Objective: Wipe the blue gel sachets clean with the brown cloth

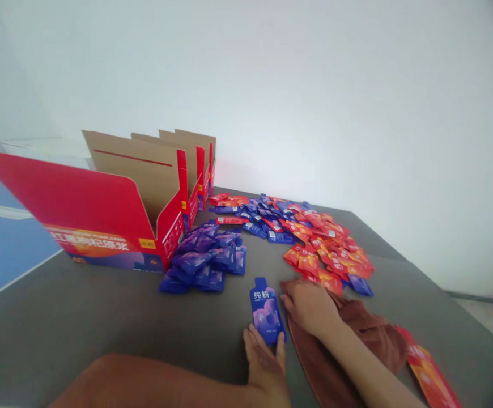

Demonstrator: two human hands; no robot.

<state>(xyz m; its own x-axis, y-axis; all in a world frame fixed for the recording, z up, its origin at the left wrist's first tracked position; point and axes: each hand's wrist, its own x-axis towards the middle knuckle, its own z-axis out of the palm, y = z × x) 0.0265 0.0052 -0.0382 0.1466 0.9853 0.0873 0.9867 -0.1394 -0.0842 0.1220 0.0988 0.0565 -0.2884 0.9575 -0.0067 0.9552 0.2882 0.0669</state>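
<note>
A blue pouch [267,311] with white lettering and purple fruit print lies flat on the grey table, its narrow spout end pointing away from me. My left hand [266,362] grips its near end, thumb at the right edge and fingers at the left. Just to the right, my right hand [312,306] presses down on a crumpled brown cloth [372,326], with the fingers curled over the cloth's far left corner. Left of the pouch is a pile of similar blue pouches [206,258].
Open red cartons [102,215] stand in a row along the left. Farther back lie mixed blue pouches [267,215] and a heap of red pouches [335,249]. One red packet [431,374] rests at the near right, beside the cloth. A white wall [314,102] rises behind the table.
</note>
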